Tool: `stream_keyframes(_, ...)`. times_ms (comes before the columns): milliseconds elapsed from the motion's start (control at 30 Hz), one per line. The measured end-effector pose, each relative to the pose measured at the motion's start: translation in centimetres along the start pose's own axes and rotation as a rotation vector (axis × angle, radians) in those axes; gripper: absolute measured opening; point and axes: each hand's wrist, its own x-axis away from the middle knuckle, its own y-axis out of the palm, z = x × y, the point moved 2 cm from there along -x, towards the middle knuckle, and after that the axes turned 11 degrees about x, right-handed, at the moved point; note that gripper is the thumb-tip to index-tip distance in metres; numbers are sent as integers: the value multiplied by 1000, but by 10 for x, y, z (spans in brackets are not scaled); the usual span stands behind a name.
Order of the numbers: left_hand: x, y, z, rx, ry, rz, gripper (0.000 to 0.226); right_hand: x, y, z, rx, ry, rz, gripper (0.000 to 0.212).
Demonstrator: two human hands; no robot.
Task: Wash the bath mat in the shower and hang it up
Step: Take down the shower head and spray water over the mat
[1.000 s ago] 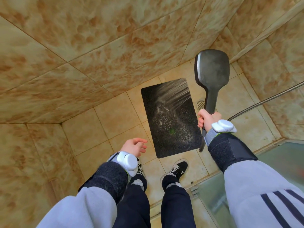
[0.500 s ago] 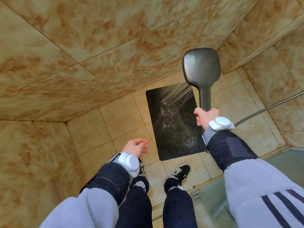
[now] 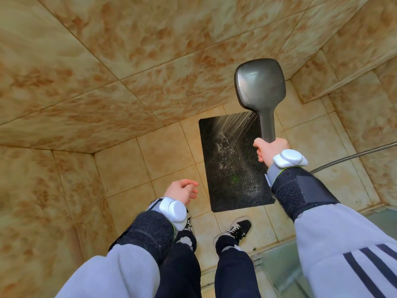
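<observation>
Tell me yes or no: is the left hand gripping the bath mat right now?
No, the left hand holds nothing, fingers relaxed, while the bath mat lies flat on the tiled floor.

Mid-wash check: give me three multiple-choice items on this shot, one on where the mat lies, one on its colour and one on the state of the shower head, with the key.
1. Where is the bath mat?
A) hung on the wall
B) flat on the tiled floor
C) rolled up in a corner

2. What colour is the mat?
A) black
B) white
C) blue

3. The shower head is:
A) off, lying on the floor
B) off, clipped to the wall
C) spraying, gripped by the right hand

Answers:
1 B: it lies flat across the floor tiles.
2 A: its surface is black apart from a small green speck.
3 C: water fans from it onto the mat while the fingers wrap its handle.
</observation>
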Motion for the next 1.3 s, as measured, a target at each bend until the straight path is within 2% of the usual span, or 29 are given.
stream_keyframes(300, -7, -6, 8, 43, 6, 15, 29, -23, 5, -25, 33, -18, 12, 22)
stream_keyframes(533, -16, 1, 15, 70, -1, 7, 31, -46, -15, -27, 184, 19, 85, 20)
stream_keyframes(767, -18, 12, 20, 36, -13, -18, 31, -75, -48, -5, 143, 86, 177, 23)
stream_keyframes(867, -19, 20, 23, 17, -12, -28, 31, -80, -60, 8, 90, 106, 180, 22)
stream_keyframes(1100, -17, 37, 27, -23, -1, -52, 31, -81, -77, 51, 156, 182, 153, 34)
stream_keyframes(1300, -13, 45, 25, -52, 7, -59, 30, -57, -79, 74, 112, 171, 141, 24)
